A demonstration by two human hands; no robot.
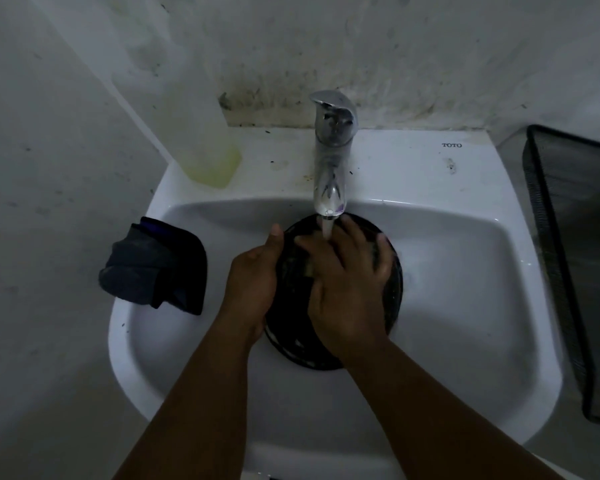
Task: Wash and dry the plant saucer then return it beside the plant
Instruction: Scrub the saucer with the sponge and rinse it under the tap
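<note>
A round black plant saucer (pixel 394 289) is held tilted in the white sink basin (pixel 465 271), under the chrome tap (pixel 331 154). Water runs from the spout onto it. My left hand (pixel 253 289) grips the saucer's left rim, thumb pointing up over the edge. My right hand (pixel 347 282) lies spread on the saucer's inner face with a small greenish sponge (pixel 309 268) under its fingers. Much of the saucer is hidden by my hands.
A dark folded cloth (pixel 156 268) hangs over the sink's left rim. A translucent bottle with yellow-green liquid (pixel 208 147) stands at the back left corner. A black mesh bin (pixel 575 271) stands right of the sink. A stained wall is close behind.
</note>
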